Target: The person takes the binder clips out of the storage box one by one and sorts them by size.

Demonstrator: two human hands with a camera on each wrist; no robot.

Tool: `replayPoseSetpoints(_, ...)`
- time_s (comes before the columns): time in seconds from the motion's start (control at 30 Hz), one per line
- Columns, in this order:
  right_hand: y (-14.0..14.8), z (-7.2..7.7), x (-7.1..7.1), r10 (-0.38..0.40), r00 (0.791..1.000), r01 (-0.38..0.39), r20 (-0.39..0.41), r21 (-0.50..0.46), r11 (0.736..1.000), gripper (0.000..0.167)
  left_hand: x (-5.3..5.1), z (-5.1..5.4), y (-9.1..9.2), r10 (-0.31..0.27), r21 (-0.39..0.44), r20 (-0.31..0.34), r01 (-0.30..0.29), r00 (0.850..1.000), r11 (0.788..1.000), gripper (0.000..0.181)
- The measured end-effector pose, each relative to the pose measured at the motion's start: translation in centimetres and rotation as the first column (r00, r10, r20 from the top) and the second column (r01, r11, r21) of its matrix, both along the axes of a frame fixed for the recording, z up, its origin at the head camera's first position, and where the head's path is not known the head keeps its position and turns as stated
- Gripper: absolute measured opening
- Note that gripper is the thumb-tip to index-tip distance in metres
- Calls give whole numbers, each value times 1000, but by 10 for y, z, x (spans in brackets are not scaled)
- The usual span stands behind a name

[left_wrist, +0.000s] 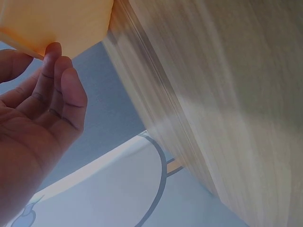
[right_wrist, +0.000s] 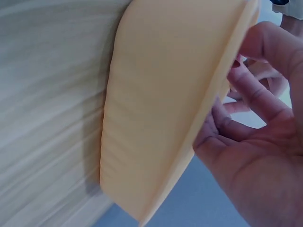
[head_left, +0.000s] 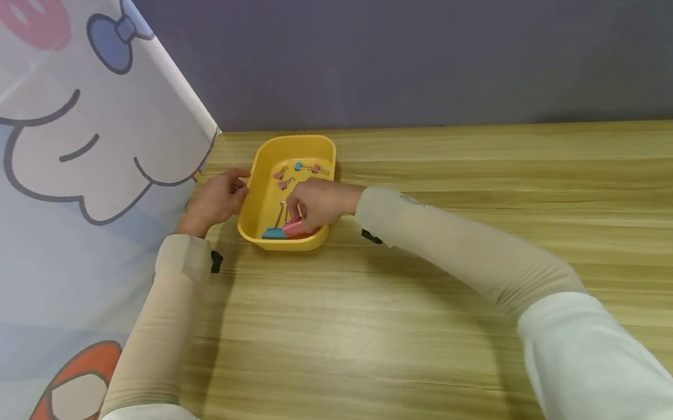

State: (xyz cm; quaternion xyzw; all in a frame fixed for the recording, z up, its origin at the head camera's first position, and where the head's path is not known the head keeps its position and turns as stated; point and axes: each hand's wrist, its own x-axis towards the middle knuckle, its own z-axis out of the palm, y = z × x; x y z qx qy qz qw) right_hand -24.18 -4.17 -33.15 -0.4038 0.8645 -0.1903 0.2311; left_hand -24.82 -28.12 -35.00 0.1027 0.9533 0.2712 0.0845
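A yellow plastic tray (head_left: 290,246) stands at the table's left end. At its left side, my left hand (head_left: 216,199) pinches the rim; in the left wrist view, thumb and fingertips (left_wrist: 53,49) meet at the edge. My right hand (head_left: 324,199) reaches over the right rim and pinches a large pink binder clip (head_left: 294,228) at the tray's near end. Touching that clip is a large blue binder clip (head_left: 274,234), lever upward. Small pink clips (head_left: 285,183) and a small blue clip (head_left: 298,167) lie farther back. In the right wrist view, the tray wall (right_wrist: 156,85) hides the clips' lower parts.
The wooden table (head_left: 352,328) extends to the right and toward me. A dark grey panel (head_left: 416,36) rises along its back edge. On the left, close by the left arm, hangs a cartoon-printed sheet (head_left: 95,270).
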Motion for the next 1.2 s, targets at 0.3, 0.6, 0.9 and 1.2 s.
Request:
replayPoseSetpoints(0.3, 19, 10, -9, -22, 990, -2, -137, -173, 985, 21, -2, 1, 1, -2, -9, -6, 2, 1000, 1000, 40)
replayPoseSetpoints(0.6, 49, 24, -15, -56, 987, 23, -152, -211, 977, 9, -3, 0, -1, -7, -9, -10, 7, 1000, 1000, 41)
replayPoseSetpoints(0.9, 81, 23, -23, -166, 974, 124, -157, -250, 960, 11, -1, 0, -4, -2, -2, -20, 2, 1000, 1000, 41)
replayPoseSetpoints(1.2, 118, 13, -31, -245, 958, 204, -147, -248, 947, 13, -1, 0, -4, -8, 10, -15, 8, 1000, 1000, 41)
